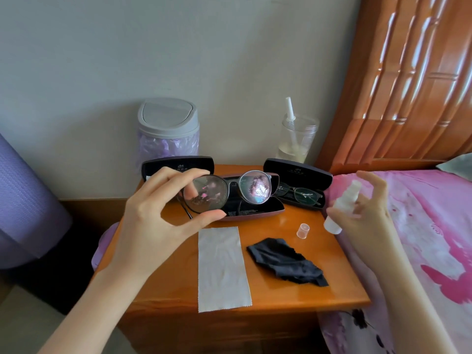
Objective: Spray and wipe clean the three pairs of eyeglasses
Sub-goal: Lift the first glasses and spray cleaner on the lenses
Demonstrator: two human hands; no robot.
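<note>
As left hand pinches glasses, lid print unreadable

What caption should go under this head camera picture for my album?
Left hand holds round glasses up while right hand grips the spray bottle over a wooden nightstand.

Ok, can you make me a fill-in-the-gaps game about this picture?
The left hand holds up round ____.
The right hand holds a small white spray ____.
The crumpled cloth on the nightstand is ____.
Missing words: glasses, bottle, black.
</note>
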